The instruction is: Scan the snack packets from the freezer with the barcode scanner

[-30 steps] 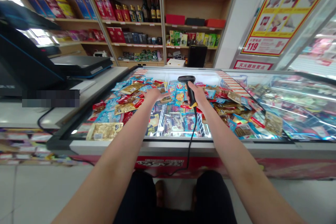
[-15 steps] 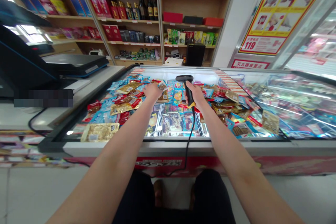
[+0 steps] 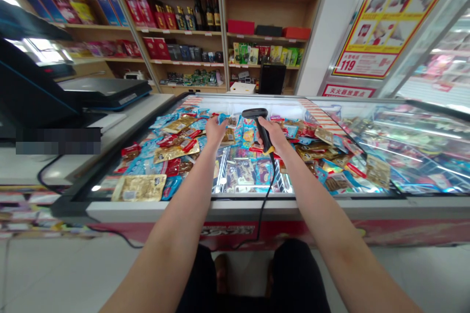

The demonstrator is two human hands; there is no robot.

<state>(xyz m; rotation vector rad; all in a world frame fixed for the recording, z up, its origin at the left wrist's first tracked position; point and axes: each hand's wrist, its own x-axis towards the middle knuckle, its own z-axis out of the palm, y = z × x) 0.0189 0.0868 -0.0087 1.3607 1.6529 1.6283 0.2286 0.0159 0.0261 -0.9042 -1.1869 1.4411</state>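
In my right hand [image 3: 272, 134] is a black barcode scanner [image 3: 261, 124], gripped by its handle, its head tilted toward the left over the packets. A cable runs down from the handle across the freezer's front edge. My left hand [image 3: 216, 132] pinches a small blue snack packet [image 3: 223, 118] just left of the scanner head; the fingers partly hide it. Loose snack packets in blue, red and gold lie around both hands on the glass top of a chest freezer [image 3: 235, 204]. A gold packet [image 3: 138, 188] rests near the front left corner.
To the left, a counter [image 3: 135, 122] carries a flat scale [image 3: 106, 89] and a dark screen device [image 3: 33, 83]. Shelves [image 3: 176, 29] of boxes and bottles stand behind the freezer. A red and yellow poster [image 3: 392, 24] hangs at right. The scanner cable [image 3: 261, 215] hangs down in front.
My left hand has turned more upright, and the packet in it has tilted and shifted slightly left. The scanner has moved slightly left and down.
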